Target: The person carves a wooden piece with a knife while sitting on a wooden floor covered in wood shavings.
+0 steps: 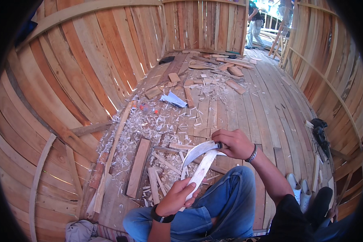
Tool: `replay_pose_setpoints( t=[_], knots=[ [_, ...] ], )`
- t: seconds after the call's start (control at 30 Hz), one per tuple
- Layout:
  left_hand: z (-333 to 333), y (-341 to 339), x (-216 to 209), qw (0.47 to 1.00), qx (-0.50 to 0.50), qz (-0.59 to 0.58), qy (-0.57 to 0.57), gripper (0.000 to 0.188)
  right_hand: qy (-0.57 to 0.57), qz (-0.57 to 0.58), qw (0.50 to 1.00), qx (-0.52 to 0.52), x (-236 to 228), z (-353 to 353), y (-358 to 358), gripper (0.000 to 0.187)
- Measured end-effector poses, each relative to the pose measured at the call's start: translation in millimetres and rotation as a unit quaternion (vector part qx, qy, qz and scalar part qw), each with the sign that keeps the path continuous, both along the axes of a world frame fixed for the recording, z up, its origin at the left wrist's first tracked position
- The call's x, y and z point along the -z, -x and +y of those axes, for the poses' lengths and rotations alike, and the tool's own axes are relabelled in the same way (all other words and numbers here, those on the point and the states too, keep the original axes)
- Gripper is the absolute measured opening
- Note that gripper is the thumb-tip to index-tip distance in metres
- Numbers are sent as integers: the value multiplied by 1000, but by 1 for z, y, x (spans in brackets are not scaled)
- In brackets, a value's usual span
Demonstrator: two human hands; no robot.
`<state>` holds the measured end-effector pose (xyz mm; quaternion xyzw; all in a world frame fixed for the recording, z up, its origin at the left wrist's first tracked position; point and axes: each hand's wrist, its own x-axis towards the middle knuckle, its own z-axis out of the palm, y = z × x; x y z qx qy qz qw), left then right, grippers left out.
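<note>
My left hand (pixel 177 198) is closed around the lower end of a pale, whittled strip of wood (pixel 201 173), which slants up and to the right above my bent knee. In my right hand (pixel 233 143), fingers wrapped round its dark handle, is a knife with a broad curved blade (pixel 197 151). The blade arcs down to the left alongside the upper part of the strip; whether its edge touches the wood I cannot tell. My jeans-clad legs (pixel 230 201) are folded beneath both hands. Pale wood shavings (pixel 125 129) lie thick on the floor beyond.
A brown board (pixel 138 167) and thin sticks (pixel 153 185) lie at front left. Offcuts (pixel 236 86) litter the far plank floor (pixel 270 105). Pale clogs (pixel 305 193) and a black bag (pixel 320 133) sit at right. Plank walls (pixel 205 24) surround me; a person (pixel 254 28) stands by the far opening.
</note>
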<state>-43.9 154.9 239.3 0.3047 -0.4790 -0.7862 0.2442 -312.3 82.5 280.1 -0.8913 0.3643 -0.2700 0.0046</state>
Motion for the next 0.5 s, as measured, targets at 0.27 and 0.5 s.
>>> replay_pose_setpoints(
  t=[0.27, 0.5],
  knots=[
    [-2, 1, -3, 998, 10, 50, -34, 37, 88, -12, 996, 13, 7, -2, -3, 22],
    [-6, 14, 12, 987, 1, 116, -112, 36, 57, -61, 991, 104, 22, -8, -6, 19]
  ],
)
